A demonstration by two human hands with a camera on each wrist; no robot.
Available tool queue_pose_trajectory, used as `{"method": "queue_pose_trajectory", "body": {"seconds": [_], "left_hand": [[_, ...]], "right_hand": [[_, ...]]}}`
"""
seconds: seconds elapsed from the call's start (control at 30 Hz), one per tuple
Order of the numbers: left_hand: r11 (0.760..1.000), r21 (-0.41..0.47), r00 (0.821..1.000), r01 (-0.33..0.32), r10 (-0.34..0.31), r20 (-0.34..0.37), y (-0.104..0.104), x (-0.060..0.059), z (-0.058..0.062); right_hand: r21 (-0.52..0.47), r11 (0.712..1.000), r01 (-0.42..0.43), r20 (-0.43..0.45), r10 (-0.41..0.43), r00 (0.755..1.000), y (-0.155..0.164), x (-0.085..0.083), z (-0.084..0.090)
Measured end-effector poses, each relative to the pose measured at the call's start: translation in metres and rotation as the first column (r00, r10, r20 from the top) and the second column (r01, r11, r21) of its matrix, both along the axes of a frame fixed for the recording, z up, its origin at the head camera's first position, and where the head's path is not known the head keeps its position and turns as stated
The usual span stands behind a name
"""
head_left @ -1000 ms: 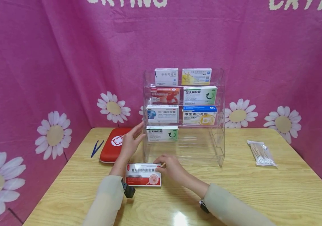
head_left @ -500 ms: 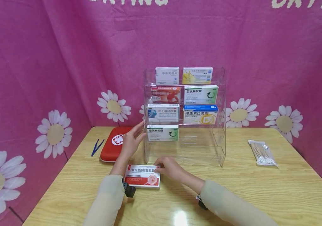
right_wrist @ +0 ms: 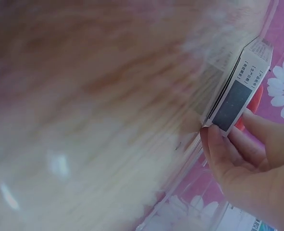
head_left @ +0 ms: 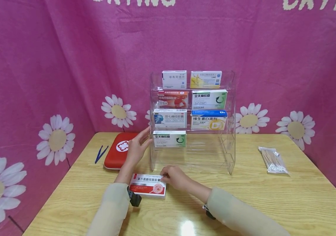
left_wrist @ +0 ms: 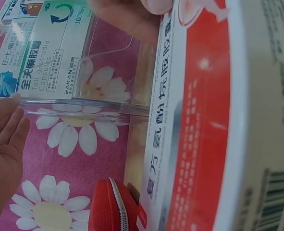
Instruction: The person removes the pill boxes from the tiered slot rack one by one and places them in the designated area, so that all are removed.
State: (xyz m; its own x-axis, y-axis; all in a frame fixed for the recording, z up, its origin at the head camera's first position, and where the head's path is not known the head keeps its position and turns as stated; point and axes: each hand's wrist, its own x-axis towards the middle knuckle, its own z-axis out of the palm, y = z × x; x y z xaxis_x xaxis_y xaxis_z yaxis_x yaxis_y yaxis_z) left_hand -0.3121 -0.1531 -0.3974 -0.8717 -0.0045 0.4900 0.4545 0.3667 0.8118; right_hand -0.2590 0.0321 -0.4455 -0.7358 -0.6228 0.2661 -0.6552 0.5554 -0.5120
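My right hand (head_left: 174, 177) pinches a red-and-white medicine box (head_left: 145, 189) by its right end, low in front of the rack. In the right wrist view the thumb and fingers grip the box's end (right_wrist: 235, 101). The box tilts, its printed face up and its front side showing; in the left wrist view it looms large at the right. My left hand (head_left: 137, 149) lies along the left side of the clear display rack (head_left: 209, 157), fingers extended, fingertips right at its edge. A white-and-green medicine box (head_left: 169, 139) stands on the rack's shelf beside those fingertips.
Upper shelves hold several more medicine boxes, among them a blue-topped one (head_left: 209, 120) and a red one (head_left: 173, 99). Left of the rack lie a red zip case (head_left: 116, 157) and blue tweezers (head_left: 101, 154). A bag of cotton swabs (head_left: 273, 160) lies at the right.
The right hand has drawn the red-and-white box slightly toward me and to the left, and the box's front side now shows more. The left hand stays at the rack.
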Motion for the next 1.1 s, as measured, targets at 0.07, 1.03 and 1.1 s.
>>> {"method": "queue_pose_trajectory", "body": {"seconds": [0.07,1.03,1.1], "left_hand": [[1.000,0.003,1.000,-0.003,0.003,0.000,0.000,0.000,0.000],[1.000,-0.005,1.000,0.004,-0.004,-0.018,-0.001,0.000,-0.002],[1.000,-0.005,1.000,0.003,-0.003,-0.021,0.000,0.000,-0.002]], "right_hand": [[0.015,1.000,0.001,-0.021,0.000,1.000,0.000,0.000,-0.001],[-0.407,0.892,0.199,-0.410,-0.373,0.833,0.057,-0.042,0.045],[-0.409,0.889,0.207,-0.433,-0.389,0.813,0.059,-0.046,0.046]]}}
